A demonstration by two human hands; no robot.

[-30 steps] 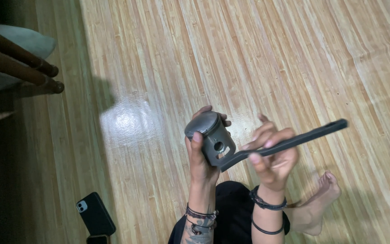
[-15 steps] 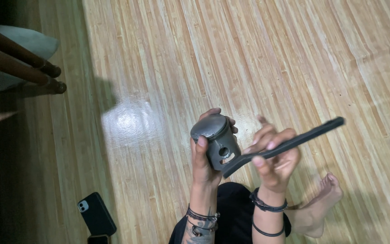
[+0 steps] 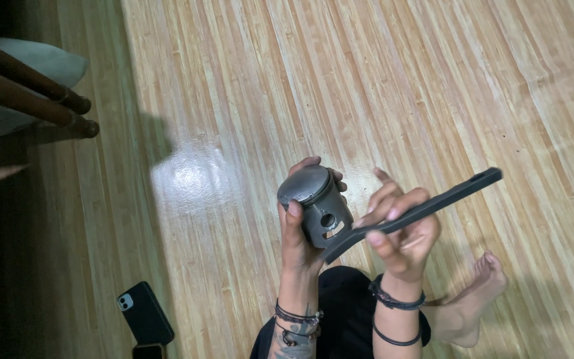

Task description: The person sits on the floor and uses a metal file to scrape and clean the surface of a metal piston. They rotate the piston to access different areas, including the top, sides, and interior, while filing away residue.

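— Piston (image 3: 317,207) first: where is it?

— Up in the air above the wooden floor (image 3: 367,86), over the person's lap. The left hand (image 3: 300,233) is closed round its skirt, thumb on the near side and fingers behind, so the dark crown tilts up and left and the pin hole faces the camera.

— Why that way?

— It seems turned so the side opening can be looked at or reached.

— And the other hand?

— The right hand (image 3: 400,229) is curled shut on a long dark flat bar (image 3: 426,209), gripping it near its lower end. That end sits just beside the piston's base; I cannot tell if they touch.

— Anything else?

— A black phone (image 3: 144,312) lies on the floor near the bottom edge, well left of the hands, and a bare foot (image 3: 479,289) rests to the right.
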